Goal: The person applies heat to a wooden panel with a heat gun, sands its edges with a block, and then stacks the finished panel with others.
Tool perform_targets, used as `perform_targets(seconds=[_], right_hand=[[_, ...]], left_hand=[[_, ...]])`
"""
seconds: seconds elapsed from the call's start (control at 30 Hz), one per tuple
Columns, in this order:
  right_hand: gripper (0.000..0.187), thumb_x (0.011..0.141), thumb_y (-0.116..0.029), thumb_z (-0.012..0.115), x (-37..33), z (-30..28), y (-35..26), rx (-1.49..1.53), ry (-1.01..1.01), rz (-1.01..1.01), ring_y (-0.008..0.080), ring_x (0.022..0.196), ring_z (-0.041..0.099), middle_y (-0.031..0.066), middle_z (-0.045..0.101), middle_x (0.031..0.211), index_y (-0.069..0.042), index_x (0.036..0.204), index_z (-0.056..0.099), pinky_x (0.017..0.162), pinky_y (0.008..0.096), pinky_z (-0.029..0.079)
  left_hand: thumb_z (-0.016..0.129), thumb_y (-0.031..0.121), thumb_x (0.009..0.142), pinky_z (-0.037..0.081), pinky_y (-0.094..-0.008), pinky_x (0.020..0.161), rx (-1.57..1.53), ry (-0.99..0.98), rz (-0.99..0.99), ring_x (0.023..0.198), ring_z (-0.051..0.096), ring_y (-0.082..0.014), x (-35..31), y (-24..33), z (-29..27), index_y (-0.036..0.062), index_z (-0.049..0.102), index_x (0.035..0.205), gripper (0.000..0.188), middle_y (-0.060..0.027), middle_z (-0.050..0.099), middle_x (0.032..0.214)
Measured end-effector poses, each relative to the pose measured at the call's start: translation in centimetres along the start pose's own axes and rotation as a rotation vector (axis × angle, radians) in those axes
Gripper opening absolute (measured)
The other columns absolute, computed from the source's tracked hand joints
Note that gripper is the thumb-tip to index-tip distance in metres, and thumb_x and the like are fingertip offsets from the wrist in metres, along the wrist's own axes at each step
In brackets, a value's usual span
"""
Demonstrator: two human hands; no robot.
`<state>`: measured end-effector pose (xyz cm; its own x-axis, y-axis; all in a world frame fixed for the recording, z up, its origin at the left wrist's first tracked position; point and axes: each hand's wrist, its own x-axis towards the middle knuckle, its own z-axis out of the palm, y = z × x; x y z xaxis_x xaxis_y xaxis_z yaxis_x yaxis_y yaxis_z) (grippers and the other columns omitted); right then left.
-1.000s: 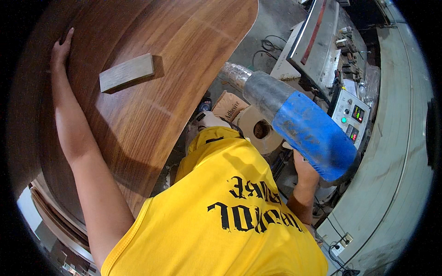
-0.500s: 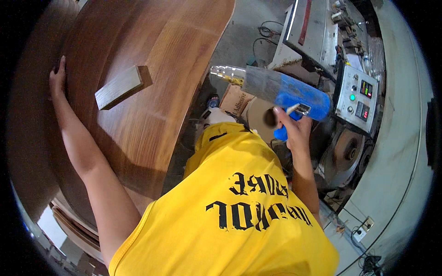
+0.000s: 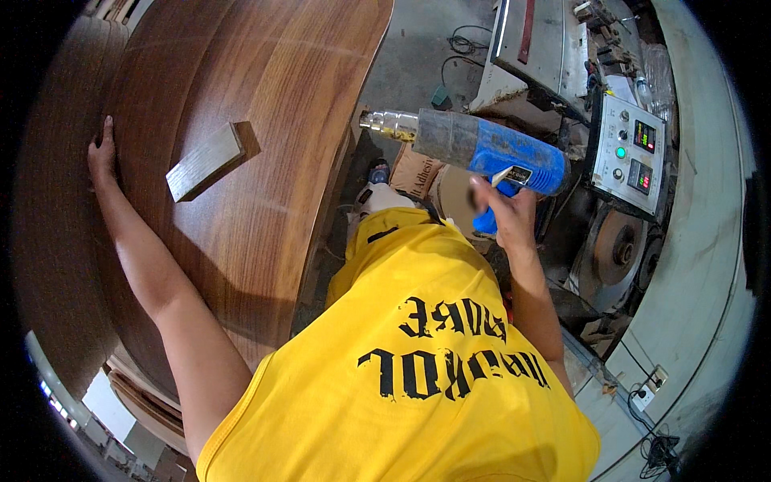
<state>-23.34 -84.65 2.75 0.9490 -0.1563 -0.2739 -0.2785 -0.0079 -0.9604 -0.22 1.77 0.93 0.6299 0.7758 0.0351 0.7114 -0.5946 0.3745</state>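
In my right hand (image 3: 514,215) is a blue heat gun (image 3: 522,153), with my fingers wrapped round its handle. Its body lies roughly level, and the metal nozzle (image 3: 389,124) points left at the near side edge of a large brown wood-grain panel (image 3: 265,88). Whether the nozzle touches that edge I cannot tell. My left arm reaches across the panel, and my left hand (image 3: 102,157) rests at its far left side, thumb and a finger spread apart. A small rectangular wood block (image 3: 205,161) lies on the panel between my arm and the heat gun.
At the right stands a machine with a control panel (image 3: 630,153) showing lit displays and a green light. Below it is a round wheel (image 3: 618,253). A printed bag (image 3: 414,173) sits on the floor near my feet. Black cables (image 3: 470,44) lie on the floor farther off.
The heat gun has risen slightly and shifted a little left in the picture, and it looks sharper. My left hand stays at the panel's left side; the wood block has not moved on the panel.
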Motion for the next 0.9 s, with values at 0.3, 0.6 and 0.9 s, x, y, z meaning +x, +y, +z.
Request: perform_targets(seconds=[0.3, 0.6, 0.9], right_hand=[[0.02, 0.098, -0.014, 0.091, -0.4, 0.1, 0.6, -0.042, -0.007, -0.084, 0.0082, 0.066, 0.064, -0.0018, 0.073, 0.085, -0.009, 0.106, 0.073, 0.06, 0.0275, 0.049], [0.024, 0.097, -0.002, 0.089, -2.0, -0.1, 0.4, -0.03, -0.042, -0.026, 0.0095, 0.079, 0.069, 0.0015, 0.077, 0.102, -0.008, 0.115, 0.075, 0.067, 0.0269, 0.054], [0.02, 0.097, -0.005, 0.089, -2.8, 0.5, -0.1, -0.059, -0.086, -0.135, 0.0097, 0.077, 0.069, 0.0001, 0.077, 0.092, -0.008, 0.112, 0.076, 0.067, 0.027, 0.052]], left_hand=[[0.064, 0.099, 0.086, -0.006, -0.0794, 0.133, 0.001, 0.006, -0.016, 0.171, 0.031, -0.0468, -1.0, 0.7, -0.3, 0.0108, 0.037, 0.18, 0.131, -0.0226, 0.038, 0.183], [0.062, 0.1, 0.087, -0.003, -0.0796, 0.134, -0.032, 0.006, -0.002, 0.17, 0.033, -0.0464, 0.9, -0.5, 0.7, 0.0116, 0.038, 0.18, 0.13, -0.0218, 0.038, 0.183], [0.062, 0.098, 0.088, -0.005, -0.0778, 0.135, -0.014, -0.014, -0.013, 0.171, 0.032, -0.0455, 0.8, -0.3, 0.7, 0.0118, 0.039, 0.179, 0.128, -0.0214, 0.036, 0.185]])
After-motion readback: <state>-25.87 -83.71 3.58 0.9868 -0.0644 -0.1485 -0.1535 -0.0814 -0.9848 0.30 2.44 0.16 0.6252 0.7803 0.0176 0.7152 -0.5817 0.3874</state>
